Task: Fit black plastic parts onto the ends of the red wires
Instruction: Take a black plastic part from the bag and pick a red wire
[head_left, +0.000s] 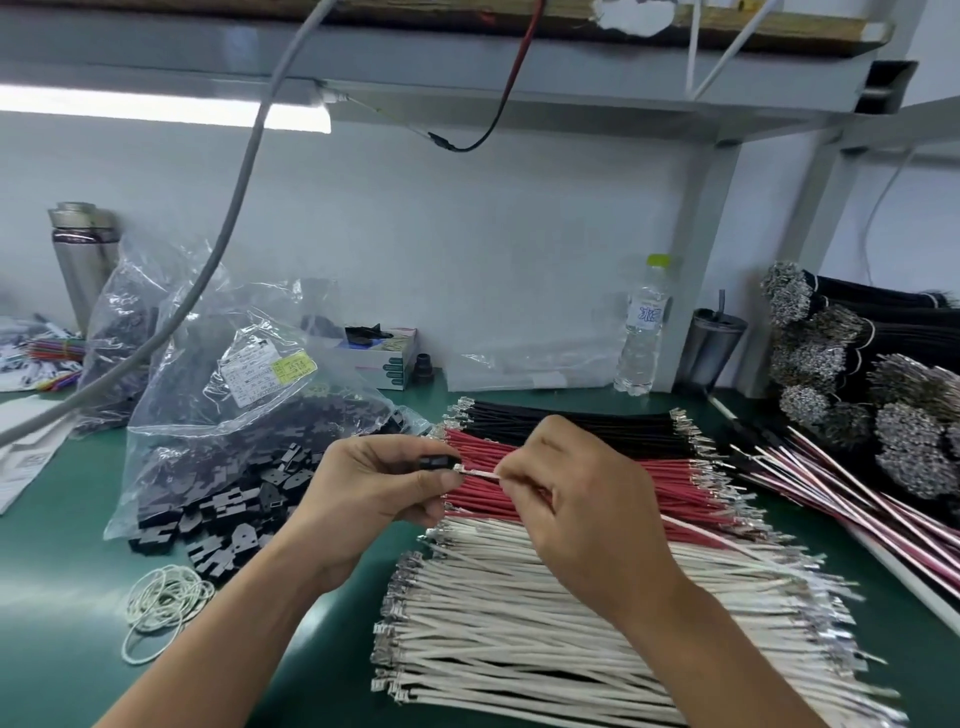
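A black plastic part is pinched between thumb and curled fingers of the left hand, just above the green bench. At its 3 o'clock, the metal-tipped end of a wire is gripped by the right hand, tip touching the part; the wire's colour is hidden by the fingers. The red wires are fanned beneath, between black wires and white wires. At 9 o'clock, spare parts are blurred inside a clear bag.
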